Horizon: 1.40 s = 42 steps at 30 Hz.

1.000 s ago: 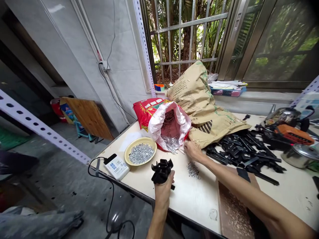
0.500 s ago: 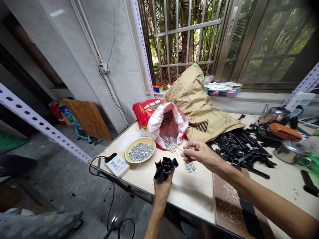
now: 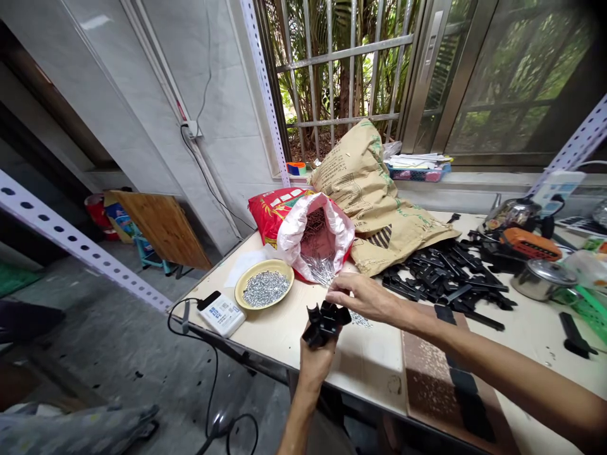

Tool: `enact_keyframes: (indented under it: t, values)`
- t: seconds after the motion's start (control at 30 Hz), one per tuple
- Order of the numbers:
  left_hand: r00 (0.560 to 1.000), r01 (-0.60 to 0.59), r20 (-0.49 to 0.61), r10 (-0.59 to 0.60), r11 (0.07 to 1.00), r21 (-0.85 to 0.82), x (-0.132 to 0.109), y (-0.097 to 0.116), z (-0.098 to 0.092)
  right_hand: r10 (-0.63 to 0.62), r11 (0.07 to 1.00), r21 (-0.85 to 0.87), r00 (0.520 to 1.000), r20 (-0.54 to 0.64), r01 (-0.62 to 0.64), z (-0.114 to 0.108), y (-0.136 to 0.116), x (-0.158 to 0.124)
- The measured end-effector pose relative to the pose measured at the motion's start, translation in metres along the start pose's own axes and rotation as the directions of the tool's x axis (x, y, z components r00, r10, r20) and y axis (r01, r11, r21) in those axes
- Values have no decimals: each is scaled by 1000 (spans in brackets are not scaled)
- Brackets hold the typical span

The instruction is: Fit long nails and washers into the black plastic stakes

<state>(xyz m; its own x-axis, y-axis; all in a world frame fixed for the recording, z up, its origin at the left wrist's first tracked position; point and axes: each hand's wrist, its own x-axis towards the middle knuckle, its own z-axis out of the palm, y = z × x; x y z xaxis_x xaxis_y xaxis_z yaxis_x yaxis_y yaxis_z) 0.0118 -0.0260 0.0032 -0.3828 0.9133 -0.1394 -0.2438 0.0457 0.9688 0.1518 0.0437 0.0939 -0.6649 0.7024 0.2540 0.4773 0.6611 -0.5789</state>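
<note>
My left hand [image 3: 317, 363] is closed around black plastic parts [image 3: 326, 322] with channel-like open ends, held upright above the table's front edge. My right hand [image 3: 363, 296] is just above and beyond them, fingers bent down and pressed together; whatever they pinch is hidden. Close to its fingertips, loose thin metal pins [image 3: 321, 270] spill from the mouth of a red and white sack [image 3: 290, 237]. Under my right hand lies a small scatter of little metal pieces [image 3: 363, 321]. A yellow bowl [image 3: 241, 297] full of similar shiny pieces stands to the left.
A large brown paper sack [image 3: 374, 202] leans at the back by the window. Many black plastic parts [image 3: 441, 275] are heaped on the right, near a metal pot [image 3: 545, 278] and an orange tool [image 3: 531, 243]. A white device [image 3: 222, 316] with a cable sits at the left edge.
My right hand has moved left and its fingers have turned downward, close to the black parts. My left hand has shifted slightly right with them. The view has moved a little.
</note>
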Motion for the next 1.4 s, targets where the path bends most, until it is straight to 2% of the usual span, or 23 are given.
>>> enact_keyframes:
  t: [0.07,0.13,0.2,0.27,0.37,0.47,0.53,0.63,0.7,0.77,0.83,0.9,0.97,1.03,1.1,1.2,1.3,1.4]
  values:
    - [999,15,28,-18,996,84,-2,2,1,-60,998,-31,998,16,60,-2,-4,3]
    - [998,45,42,-51,988,146,-4,3,0,-99,995,28,995,29,98,-7,-2,8]
    - [998,62,24,-65,992,106,-6,2,-4,-62,994,86,997,-41,65,-12,12,15]
    - [999,38,0,-38,999,7,-5,0,-10,95,995,8,988,-119,-95,-12,35,22]
    - [999,4,-49,-6,999,-38,-1,-3,-16,357,905,-201,927,-117,-374,5,77,30]
    - [996,46,-82,-39,995,84,2,-2,-14,458,846,-261,884,-94,-466,35,105,37]
    - [997,59,-62,-53,994,92,4,1,-9,485,823,-277,867,-112,-496,53,112,41]
    - [998,66,7,-66,988,-137,10,7,-5,509,807,-280,853,-118,-520,65,113,46]
    - [989,148,71,-134,948,-281,15,9,-9,523,802,-263,843,-121,-536,61,110,44]
    - [974,226,88,-209,926,-303,19,7,-14,527,806,-239,840,-130,-542,50,104,37]
    - [974,225,60,-217,943,-247,20,2,-16,479,858,-134,867,-140,-496,36,93,27]
    - [985,174,37,-170,971,-164,18,-5,-13,370,927,144,909,-195,-346,24,76,17]
    - [990,130,62,-125,988,-88,15,-9,-6,278,880,461,910,-307,-113,16,57,11]
    - [992,99,79,-97,995,-29,12,-8,2,254,786,616,882,-397,51,13,41,8]
    - [993,82,89,-83,997,16,7,-3,8,244,760,640,864,-440,111,14,29,6]
    - [992,65,102,-71,996,66,1,8,14,208,797,590,857,-471,131,20,19,2]
    - [994,43,102,-50,997,69,-2,15,15,136,848,513,881,-453,133,23,14,-2]
    - [996,39,73,-44,997,69,-3,18,11,57,918,381,910,-412,115,22,20,-2]
